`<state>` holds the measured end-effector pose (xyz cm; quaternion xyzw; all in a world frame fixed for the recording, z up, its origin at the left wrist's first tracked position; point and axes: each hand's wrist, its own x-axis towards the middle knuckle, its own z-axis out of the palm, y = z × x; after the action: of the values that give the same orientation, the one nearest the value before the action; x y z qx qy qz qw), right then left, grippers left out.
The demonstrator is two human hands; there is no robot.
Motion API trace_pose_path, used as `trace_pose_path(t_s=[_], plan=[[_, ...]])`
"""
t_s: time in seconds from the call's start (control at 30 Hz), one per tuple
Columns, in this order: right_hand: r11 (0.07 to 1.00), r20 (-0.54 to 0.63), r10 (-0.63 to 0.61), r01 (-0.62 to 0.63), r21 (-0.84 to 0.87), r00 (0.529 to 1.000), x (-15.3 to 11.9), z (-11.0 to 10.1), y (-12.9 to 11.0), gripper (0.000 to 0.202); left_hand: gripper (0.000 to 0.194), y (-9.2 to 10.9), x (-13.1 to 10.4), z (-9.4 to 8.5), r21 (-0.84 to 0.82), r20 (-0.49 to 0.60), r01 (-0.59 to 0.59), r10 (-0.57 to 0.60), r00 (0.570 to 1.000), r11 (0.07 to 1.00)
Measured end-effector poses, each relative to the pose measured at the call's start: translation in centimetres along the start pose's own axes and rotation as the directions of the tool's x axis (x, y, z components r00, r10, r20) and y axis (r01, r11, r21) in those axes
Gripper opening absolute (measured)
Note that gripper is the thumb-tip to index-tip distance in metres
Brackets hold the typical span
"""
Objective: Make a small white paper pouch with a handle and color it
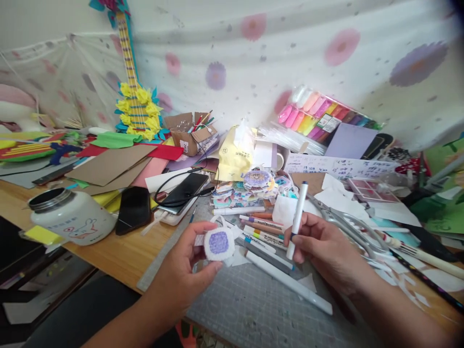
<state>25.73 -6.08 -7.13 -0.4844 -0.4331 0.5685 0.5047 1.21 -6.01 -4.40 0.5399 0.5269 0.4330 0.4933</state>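
Note:
Between the thumb and fingers of my left hand (190, 270) is a small white rounded piece (219, 243) with a purple textured centre and a white loop at its top. My right hand (322, 246) grips a white marker (298, 217) with dark bands, held nearly upright, to the right of the piece and apart from it. Both hands are over a grey cutting mat (246, 299). Several markers (266, 237) lie on the mat between the hands, and a long white stick (290, 282) slants below them.
Scissors (348, 227) and paper scraps lie right of my right hand. A white jar (74, 217), a black phone (134, 210) and a cabled phone (184, 191) are at the left. Behind stand a pile of cut-outs (242, 191), a cardboard box (192, 135) and a coloured clay pack (322, 116).

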Motion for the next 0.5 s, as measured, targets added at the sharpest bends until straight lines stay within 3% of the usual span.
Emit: trace_pose_path(t_s=[0.17,0.23,0.4,0.5], plan=[[0.942,0.005,-0.030,0.030,-0.334,1.000,0.02,-0.18,-0.21,0.009,0.041,-0.04,-0.03,-0.15,0.031,0.010,0.030,-0.030,0.999,0.999],[0.919,0.027,-0.022,0.031,-0.394,0.999,0.11,-0.28,-0.27,0.009,0.043,-0.06,0.02,-0.16,0.048,0.016,0.049,-0.050,0.999,0.998],[0.990,0.036,-0.007,0.012,-0.140,0.999,0.27,-0.26,-0.04,0.022,0.045,-0.28,0.03,0.10,0.072,0.018,0.064,-0.065,0.998,0.995],[0.999,0.035,0.034,-0.034,-0.022,0.999,0.31,-0.30,0.15,0.017,0.045,-0.34,-0.03,0.20,0.061,0.020,0.050,-0.051,0.999,0.997]])
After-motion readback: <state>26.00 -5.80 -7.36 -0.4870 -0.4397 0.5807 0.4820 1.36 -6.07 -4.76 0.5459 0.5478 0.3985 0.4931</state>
